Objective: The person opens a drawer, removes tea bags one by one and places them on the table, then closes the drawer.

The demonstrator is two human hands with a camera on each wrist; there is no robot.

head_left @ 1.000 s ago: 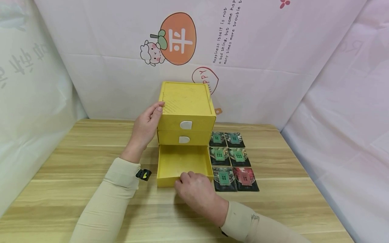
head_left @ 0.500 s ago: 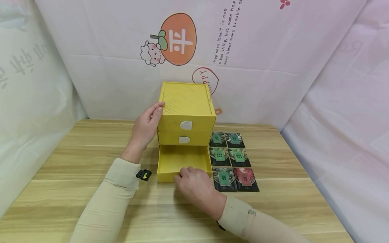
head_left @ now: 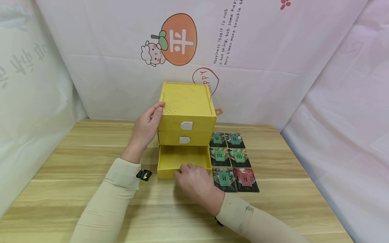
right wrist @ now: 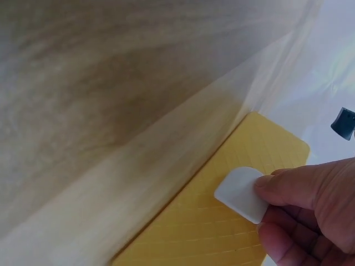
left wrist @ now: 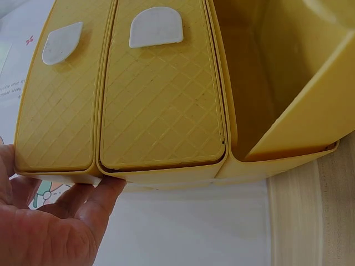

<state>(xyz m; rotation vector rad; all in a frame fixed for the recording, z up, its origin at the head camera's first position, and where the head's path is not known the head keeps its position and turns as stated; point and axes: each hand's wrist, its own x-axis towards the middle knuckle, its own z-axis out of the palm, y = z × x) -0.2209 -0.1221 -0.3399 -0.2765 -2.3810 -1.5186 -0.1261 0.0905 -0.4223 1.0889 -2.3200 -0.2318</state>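
A yellow drawer cabinet (head_left: 187,98) stands upright at the back of the table, its upper two drawers closed. The bottom drawer (head_left: 166,173) sticks partway out, and no item shows in the visible part of it. My left hand (head_left: 145,126) rests against the cabinet's upper left side, fingertips at the top edge; in the left wrist view its fingers (left wrist: 102,202) press flat on the side wall. My right hand (head_left: 196,184) is at the bottom drawer's front. In the right wrist view, thumb and fingers pinch that drawer's white handle (right wrist: 239,191).
Several dark square packets (head_left: 224,179) with green labels, one of them red (head_left: 245,179), lie in two columns right of the cabinet on the wooden table (head_left: 91,152). A printed white cloth (head_left: 115,84) hangs behind and at both sides.
The bottom drawer has slid a little inward, toward the cabinet, with my right hand moving along at its front. My left hand has stayed in place.
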